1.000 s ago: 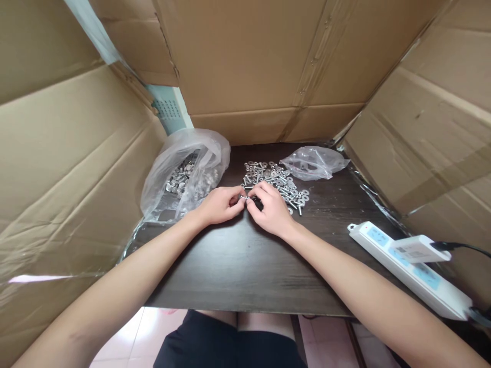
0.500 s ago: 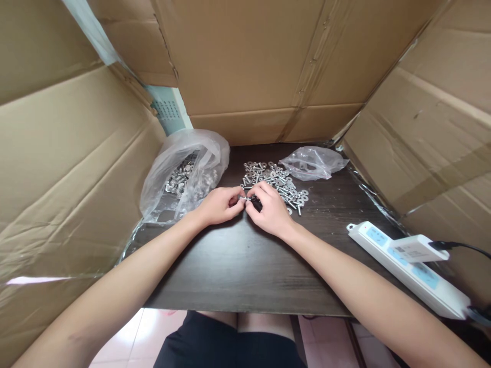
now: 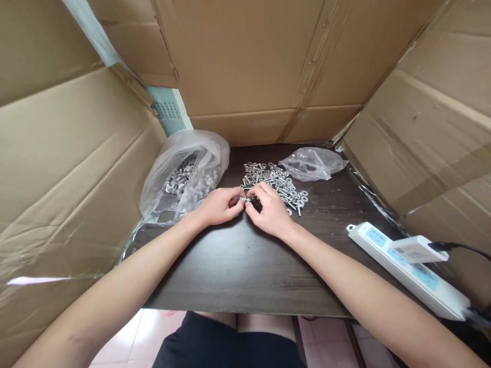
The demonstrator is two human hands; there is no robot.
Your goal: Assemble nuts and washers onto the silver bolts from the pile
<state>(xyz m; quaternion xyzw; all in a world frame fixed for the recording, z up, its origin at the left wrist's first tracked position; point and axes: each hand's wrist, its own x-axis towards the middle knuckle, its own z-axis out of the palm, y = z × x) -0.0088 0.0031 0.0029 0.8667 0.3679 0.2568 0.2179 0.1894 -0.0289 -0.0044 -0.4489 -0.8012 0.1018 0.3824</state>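
My left hand (image 3: 221,206) and my right hand (image 3: 269,208) meet fingertip to fingertip over the dark table. Between their pinched thumbs and forefingers is a small silver bolt (image 3: 245,199), mostly hidden by the fingers. Some metal piece seems to sit on its shank, but it is too small to make out. Just behind my right hand lies a loose pile of bolts, nuts and washers (image 3: 282,185). Left of my left hand, a clear plastic bag (image 3: 203,140) stands open with silver hardware (image 3: 179,180) inside it.
A second, flattened plastic bag (image 3: 314,162) lies at the back right. On the right, a white power strip (image 3: 406,278) holds a plugged-in white adapter (image 3: 416,249) with a black cable. Cardboard walls (image 3: 249,61) enclose the dark table (image 3: 238,271) on its left, back and right.
Both hands stay in nearly the same place, still pinching the small bolt between them. Any turning of the fingers is too slight to make out.
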